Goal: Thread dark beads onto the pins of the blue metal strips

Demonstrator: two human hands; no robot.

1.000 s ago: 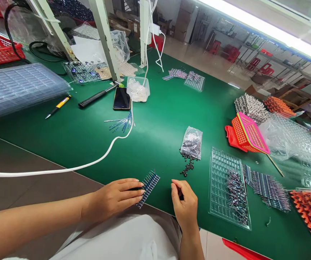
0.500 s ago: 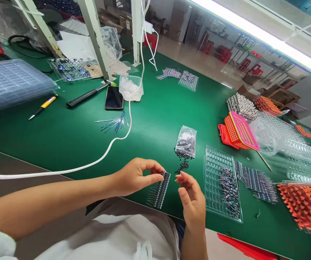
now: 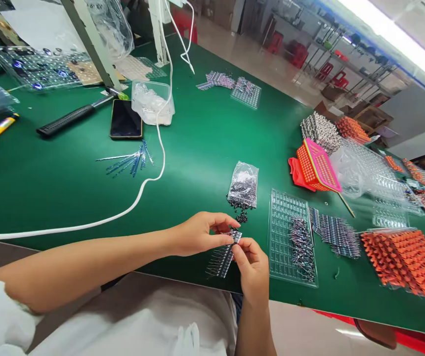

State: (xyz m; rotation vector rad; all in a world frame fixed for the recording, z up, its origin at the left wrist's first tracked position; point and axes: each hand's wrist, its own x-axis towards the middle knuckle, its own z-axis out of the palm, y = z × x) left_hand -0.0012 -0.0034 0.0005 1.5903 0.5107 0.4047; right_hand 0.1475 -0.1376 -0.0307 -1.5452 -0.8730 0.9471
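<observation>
My left hand [image 3: 208, 233] is closed, thumb and fingers at the top end of a dark strip with a row of thin metal pins [image 3: 221, 262] sticking out to the left. The strip slants down toward the table's front edge. Against the strip's upper right side, my right hand [image 3: 254, 269] pinches with thumb and forefinger; what sits between these fingertips is too small to make out. Just beyond my hands lie loose small black beads [image 3: 241, 216], spilling from the mouth of a clear plastic bag [image 3: 243, 184] that holds more of them.
Right of my hands lies a clear compartment tray [image 3: 282, 247] with a heap of thin metallic pieces [image 3: 303, 247]. Farther right are stacked orange pieces [image 3: 405, 259] and a pink-orange basket [image 3: 318, 165]. A white cable [image 3: 138, 198] crosses the left side near a phone [image 3: 126, 119] and a hammer [image 3: 71, 118].
My right hand has come left to the strip and its fingers have closed there. My left hand stays at the strip's top end. The camera view has shifted to the right.
</observation>
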